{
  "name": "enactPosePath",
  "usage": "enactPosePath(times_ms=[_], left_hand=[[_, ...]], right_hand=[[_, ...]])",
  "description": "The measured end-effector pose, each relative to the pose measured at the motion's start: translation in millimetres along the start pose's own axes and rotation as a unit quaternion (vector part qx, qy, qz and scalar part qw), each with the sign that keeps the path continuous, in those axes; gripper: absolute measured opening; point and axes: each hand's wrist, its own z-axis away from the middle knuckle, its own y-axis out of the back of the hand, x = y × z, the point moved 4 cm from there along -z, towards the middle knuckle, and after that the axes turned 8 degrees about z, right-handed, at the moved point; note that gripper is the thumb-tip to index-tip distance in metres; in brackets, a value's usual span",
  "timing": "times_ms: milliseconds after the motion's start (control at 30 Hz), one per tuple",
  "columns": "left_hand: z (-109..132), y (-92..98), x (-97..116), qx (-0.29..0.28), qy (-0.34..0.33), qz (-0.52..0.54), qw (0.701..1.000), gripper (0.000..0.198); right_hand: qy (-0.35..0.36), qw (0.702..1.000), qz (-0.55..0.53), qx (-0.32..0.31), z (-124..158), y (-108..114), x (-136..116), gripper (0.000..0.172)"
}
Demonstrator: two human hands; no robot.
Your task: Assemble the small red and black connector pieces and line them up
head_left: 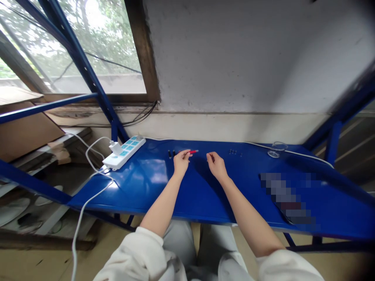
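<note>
My left hand (pixel 181 162) is closed round a slim red pen (pixel 192 151), held roughly level with its pale tip pointing right. Just left of that hand, small black cylindrical pieces (pixel 169 154) stand or lie on the blue tabletop (pixel 199 195). Over the table to the right, my right hand (pixel 216 164) has its thumb and fingers pinched together. Whatever it may hold is too small to make out. Several tiny metallic pieces (pixel 233 151) lie on the table beyond and to the right of it.
A white power strip (pixel 124 153) with a plug and trailing white cable (pixel 84 207) occupies the left end. Clear round objects (pixel 274 153) rest at the back right. A dark, pixelated flat item (pixel 285 199) lies front right. Blue frame posts (pixel 334 144) flank the table; a wall stands behind.
</note>
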Motion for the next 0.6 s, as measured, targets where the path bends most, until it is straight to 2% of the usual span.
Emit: enactPosePath(times_ms=[100,300,467,600], left_hand=[[9,-5.2,11,-0.029,0.002,0.055,0.998,0.023],[23,-22.4,22,-0.113,-0.006,0.053,0.992,0.022],[26,-25.2,24,-0.101,-0.008,0.069,0.992,0.023],[22,-19.1,23,-0.059,0.008,0.095,0.994,0.025]], right_hand=[[-0.022,0.999,-0.043,-0.024,3,-3,-2,0.042],[-0.006,0.996,-0.089,-0.022,5,-5,-7,0.048],[0.011,0.998,-0.063,-0.001,6,0,-13,0.045],[0.027,0.999,-0.027,0.017,6,4,-16,0.041]])
